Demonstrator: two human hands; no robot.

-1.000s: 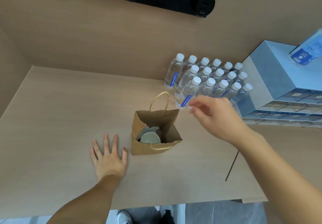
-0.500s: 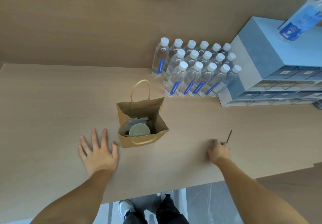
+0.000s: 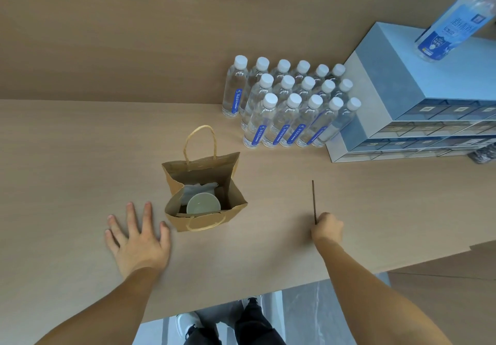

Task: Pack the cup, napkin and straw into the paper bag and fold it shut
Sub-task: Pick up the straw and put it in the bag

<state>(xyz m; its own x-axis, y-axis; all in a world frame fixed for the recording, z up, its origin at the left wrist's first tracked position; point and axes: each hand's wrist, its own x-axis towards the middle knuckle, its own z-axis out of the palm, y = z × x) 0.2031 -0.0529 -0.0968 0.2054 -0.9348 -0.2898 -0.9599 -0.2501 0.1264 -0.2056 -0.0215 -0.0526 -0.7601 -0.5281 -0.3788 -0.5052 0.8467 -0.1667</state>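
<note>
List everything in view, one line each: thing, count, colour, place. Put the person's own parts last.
paper bag: 1, brown, mid-table, upright and open
cup: 1, pale green, inside the bag
napkin: 1, white, inside the bag behind the cup
straw: 1, dark brown, on the table right of the bag, near end at the right hand
small water bottles: 16, clear with white caps, back of the table
large bottle: 1, clear with blue label, on the drawer unit
drawer unit: 1, light blue, far right
table: 1, light wood
left hand: flat on the table, left of the bag
right hand: closed at the straw's end
</note>
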